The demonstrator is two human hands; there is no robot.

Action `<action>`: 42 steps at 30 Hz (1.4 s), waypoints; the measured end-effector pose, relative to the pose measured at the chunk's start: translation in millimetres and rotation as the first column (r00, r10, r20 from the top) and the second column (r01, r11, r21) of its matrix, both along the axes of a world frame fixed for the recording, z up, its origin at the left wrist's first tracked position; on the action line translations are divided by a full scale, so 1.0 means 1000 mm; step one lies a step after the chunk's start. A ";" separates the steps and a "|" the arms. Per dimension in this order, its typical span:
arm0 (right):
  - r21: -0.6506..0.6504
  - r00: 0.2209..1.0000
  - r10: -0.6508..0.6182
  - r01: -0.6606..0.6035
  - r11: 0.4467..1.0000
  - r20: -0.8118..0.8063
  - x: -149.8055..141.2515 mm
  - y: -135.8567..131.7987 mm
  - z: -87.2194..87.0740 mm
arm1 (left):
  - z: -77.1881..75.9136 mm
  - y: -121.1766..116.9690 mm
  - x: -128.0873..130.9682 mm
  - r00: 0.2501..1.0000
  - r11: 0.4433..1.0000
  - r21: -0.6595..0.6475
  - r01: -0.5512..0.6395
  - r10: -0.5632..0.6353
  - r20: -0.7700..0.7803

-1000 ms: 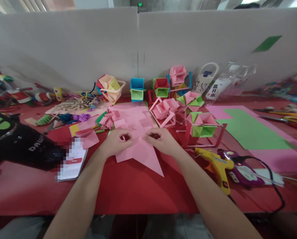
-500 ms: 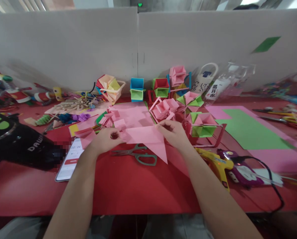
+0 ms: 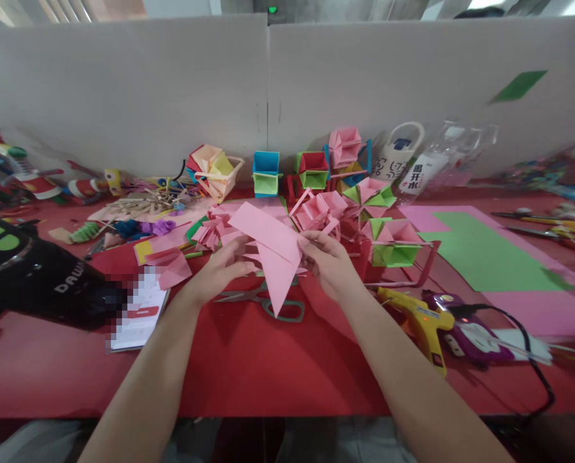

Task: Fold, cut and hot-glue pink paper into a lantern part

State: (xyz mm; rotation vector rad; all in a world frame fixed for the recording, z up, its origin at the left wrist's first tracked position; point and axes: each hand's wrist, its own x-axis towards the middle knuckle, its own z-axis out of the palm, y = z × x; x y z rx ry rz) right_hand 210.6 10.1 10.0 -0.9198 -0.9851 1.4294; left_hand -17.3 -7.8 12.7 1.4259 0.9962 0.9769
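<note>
Both of my hands hold a folded pink paper sheet (image 3: 271,247) up off the red table (image 3: 249,366). My left hand (image 3: 220,270) grips its left side with fingers curled under it. Its right edge is pinched by my right hand (image 3: 330,262). The paper's pointed tip hangs down over green-handled scissors (image 3: 263,300) that lie flat on the table just below.
Folded paper boxes in pink, green and blue (image 3: 316,193) crowd the back. A yellow glue gun (image 3: 420,325) and its cable lie right. A phone (image 3: 140,315) and a black device (image 3: 31,273) sit left. Green and pink sheets (image 3: 485,254) lie far right.
The pink paper was lying flat on the table under my hands; I have lifted and turned it, uncovering the scissors beneath.
</note>
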 end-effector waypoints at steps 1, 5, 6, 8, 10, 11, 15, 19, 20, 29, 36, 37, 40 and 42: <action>-0.016 1.000 0.013 -0.013 1.000 -0.006 -0.003 -0.001 0.000 | 0.000 -0.001 0.003 0.998 0.999 -0.021 -0.026 0.027 0.059; -0.024 0.996 0.088 -0.088 0.996 0.000 -0.011 -0.007 -0.001 | 0.001 -0.004 0.012 0.977 0.993 -0.090 -0.079 0.095 0.193; -0.022 0.994 0.110 -0.110 0.994 0.010 -0.012 -0.008 -0.001 | 0.002 -0.004 0.014 0.970 0.990 -0.118 -0.077 0.102 0.223; -0.027 0.991 0.130 -0.129 0.991 0.024 -0.014 -0.010 -0.001 | 0.006 -0.004 0.016 0.948 0.984 -0.163 -0.070 0.116 0.297; -0.035 0.992 0.119 -0.118 0.992 0.030 -0.015 -0.010 -0.002 | 0.010 -0.003 0.017 0.923 0.983 -0.168 -0.076 0.133 0.362; -0.038 0.993 0.110 -0.109 0.993 0.030 -0.015 -0.009 -0.003 | 0.011 -0.003 0.017 0.918 0.983 -0.161 -0.087 0.142 0.370; -0.039 0.995 0.089 -0.087 0.995 0.036 -0.015 -0.008 -0.005 | 0.010 -0.002 0.013 0.956 0.988 -0.099 -0.120 0.142 0.258; -0.044 0.995 0.087 -0.085 0.995 0.047 -0.015 -0.008 -0.004 | 0.001 0.003 0.009 0.973 0.984 -0.031 -0.174 0.176 0.150; -0.048 0.995 0.087 -0.084 0.995 0.055 -0.015 -0.008 -0.004 | -0.001 0.005 0.009 0.973 0.981 -0.010 -0.193 0.193 0.124; 0.000 0.830 0.329 -0.369 0.929 0.450 -0.011 -0.013 -0.003 | -0.005 0.010 0.004 0.965 0.932 0.275 -0.238 0.258 -0.039; 0.158 0.295 0.044 -0.628 0.762 0.955 0.004 -0.020 -0.005 | -0.003 0.018 -0.018 0.864 0.830 0.241 -0.503 0.476 0.165; 0.139 0.260 0.043 -0.642 0.754 0.965 0.004 -0.020 -0.004 | -0.002 0.018 -0.018 0.847 0.823 0.208 -0.528 0.491 0.204; 0.102 0.216 0.052 -0.642 0.760 0.975 0.002 -0.024 0.001 | 0.004 0.017 -0.017 0.783 0.796 0.105 -0.596 0.547 0.297; 0.083 0.215 0.073 -0.640 0.764 0.974 0.001 -0.026 0.005 | 0.008 0.015 -0.017 0.740 0.774 0.050 -0.631 0.581 0.340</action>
